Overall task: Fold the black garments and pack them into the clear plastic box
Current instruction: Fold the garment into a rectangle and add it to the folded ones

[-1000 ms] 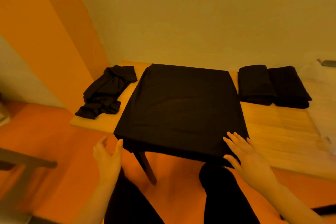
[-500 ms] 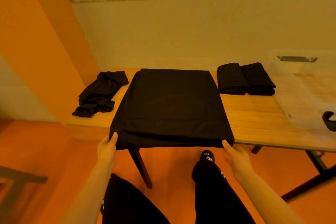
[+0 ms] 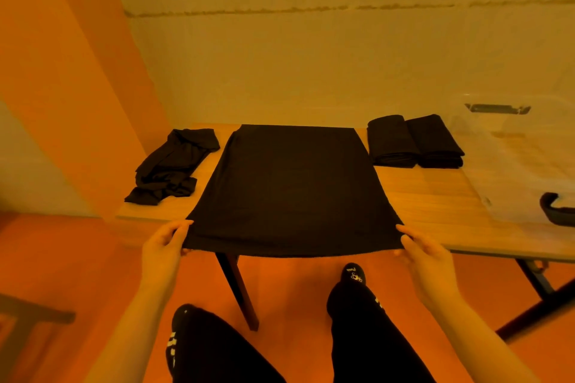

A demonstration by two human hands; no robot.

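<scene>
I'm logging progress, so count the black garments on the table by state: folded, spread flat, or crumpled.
Folded garments: 2
Spread garment, near corners pinched by left hand and right hand: 1
Crumpled garment: 1
Total: 4

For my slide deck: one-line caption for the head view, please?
Both hands, left hand and right hand, pinch the near corners of a flat black garment on the wooden table.
</scene>
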